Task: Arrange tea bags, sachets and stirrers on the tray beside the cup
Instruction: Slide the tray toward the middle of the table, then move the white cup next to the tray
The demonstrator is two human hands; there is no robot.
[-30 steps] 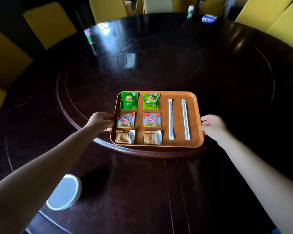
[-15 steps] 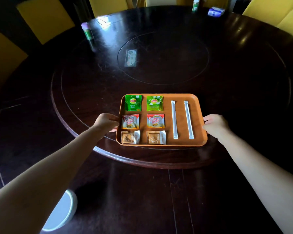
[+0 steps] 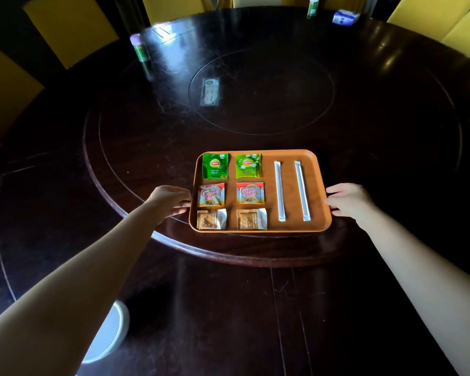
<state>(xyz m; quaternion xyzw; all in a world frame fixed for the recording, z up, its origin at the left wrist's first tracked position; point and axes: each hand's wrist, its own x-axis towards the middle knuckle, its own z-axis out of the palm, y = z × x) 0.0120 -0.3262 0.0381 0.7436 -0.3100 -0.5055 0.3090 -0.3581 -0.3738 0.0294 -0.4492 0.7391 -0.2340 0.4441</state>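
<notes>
Both hands grip the rectangular orange plastic tray [image 3: 316, 185] on the dark round wooden surface [image 3: 255, 308]: left hand [image 3: 168, 199] closed on its left rim, right hand [image 3: 347, 200] on its right. On the tray lie two green tea bags [image 3: 215, 166], four sachets [image 3: 211, 195] and two white wrapped stirrers [image 3: 279, 191].

On my tray [image 3: 293, 156] I count two Lipton tea bags [image 3: 215, 166], two Coffee mate sachets [image 3: 211, 195], two brown sachets [image 3: 211, 219] and two wrapped stirrers [image 3: 279, 191].
</notes>
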